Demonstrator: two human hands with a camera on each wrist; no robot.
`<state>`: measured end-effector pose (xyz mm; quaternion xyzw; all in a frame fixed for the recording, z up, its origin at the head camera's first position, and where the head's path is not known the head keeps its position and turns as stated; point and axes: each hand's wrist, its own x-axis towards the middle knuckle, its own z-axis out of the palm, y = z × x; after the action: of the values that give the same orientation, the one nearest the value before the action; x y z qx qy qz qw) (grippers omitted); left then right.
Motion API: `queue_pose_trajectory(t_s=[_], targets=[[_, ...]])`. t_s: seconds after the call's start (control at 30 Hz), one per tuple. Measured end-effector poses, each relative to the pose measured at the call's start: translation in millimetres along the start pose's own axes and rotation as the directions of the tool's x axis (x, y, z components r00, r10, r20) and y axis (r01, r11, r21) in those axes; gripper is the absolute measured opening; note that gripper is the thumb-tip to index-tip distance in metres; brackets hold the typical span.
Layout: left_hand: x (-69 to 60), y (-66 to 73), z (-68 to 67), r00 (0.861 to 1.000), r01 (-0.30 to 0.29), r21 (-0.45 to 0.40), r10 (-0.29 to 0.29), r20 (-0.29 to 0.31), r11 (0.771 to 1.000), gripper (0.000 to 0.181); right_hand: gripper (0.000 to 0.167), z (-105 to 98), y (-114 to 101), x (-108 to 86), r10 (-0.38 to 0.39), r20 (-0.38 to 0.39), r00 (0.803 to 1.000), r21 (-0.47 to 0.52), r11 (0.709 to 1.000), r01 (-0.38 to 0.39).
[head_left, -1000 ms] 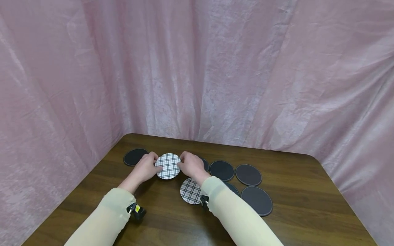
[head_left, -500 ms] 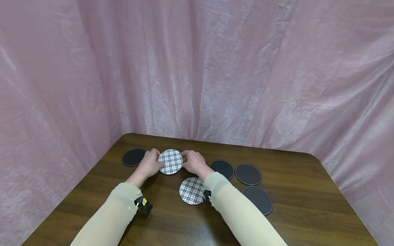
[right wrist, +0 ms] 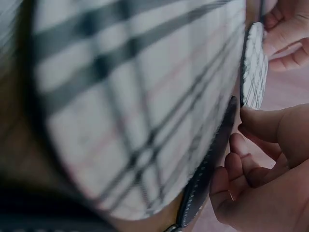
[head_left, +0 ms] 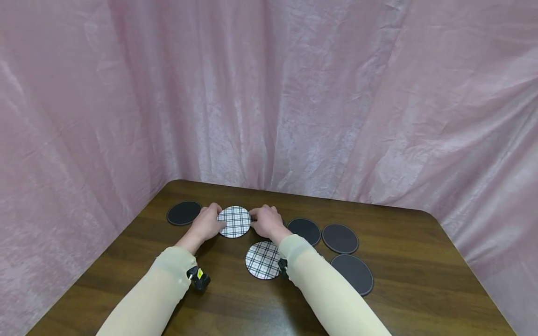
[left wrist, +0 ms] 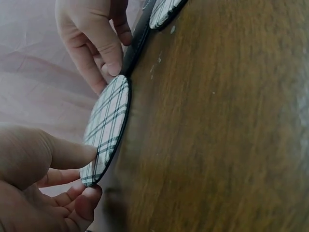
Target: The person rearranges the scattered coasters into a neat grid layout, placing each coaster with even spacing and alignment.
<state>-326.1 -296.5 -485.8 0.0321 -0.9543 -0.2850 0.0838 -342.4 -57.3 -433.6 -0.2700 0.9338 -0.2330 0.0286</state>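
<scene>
A round coaster [head_left: 235, 221] with black-and-white plaid on top and a dark edge is held between both hands toward the back of the table. My left hand [head_left: 207, 225] pinches its left edge, thumb on the plaid face and fingers below, plain in the left wrist view. My right hand [head_left: 267, 222] has thumb and fingertips at the opposite edge; how firmly they grip is partly hidden. A second plaid coaster [head_left: 261, 260] lies nearer, under my right wrist, and looms large in the right wrist view. A black coaster [head_left: 183, 213] lies left of my left hand.
Several dark coasters lie to the right, among them a black coaster [head_left: 303, 231], a dark coaster [head_left: 340, 238] and a nearer dark coaster [head_left: 353, 274]. My right arm partly covers others. The brown wooden table [head_left: 420, 275] ends at a pink curtain [head_left: 269, 102].
Both hands and the held coaster have moved slightly right and back, then dipped a little. My right thumb, over the plaid face a second ago, is now at its edge.
</scene>
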Motion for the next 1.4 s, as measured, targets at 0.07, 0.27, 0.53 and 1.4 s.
queue_pose_trajectory(t_s=[0.07,0.27,0.53,1.4], targets=[[6.2,-8.7,7.3,1.000,0.001,0.004,-0.001,-0.002,1.000,0.056,0.034,2,1,-1.8,0.008,0.005,1.000,-0.015,1.000,-0.008],[7.2,-8.7,9.4,1.000,-0.002,0.002,0.002,-0.005,1.000,0.065,0.035,5,1,-2.3,0.034,-0.001,0.999,-0.025,0.999,-0.034],[19.4,-25.5,20.9,1.000,-0.005,0.055,0.004,0.008,0.998,0.056,0.037,7,-2,-1.6,0.064,0.006,0.998,-0.029,0.998,-0.064],[-41.8,23.3,-42.9,0.998,0.033,0.198,-0.022,-0.055,0.980,0.060,0.041,13,-12,-8.0,-0.011,-0.089,0.996,-0.210,0.978,-0.008]])
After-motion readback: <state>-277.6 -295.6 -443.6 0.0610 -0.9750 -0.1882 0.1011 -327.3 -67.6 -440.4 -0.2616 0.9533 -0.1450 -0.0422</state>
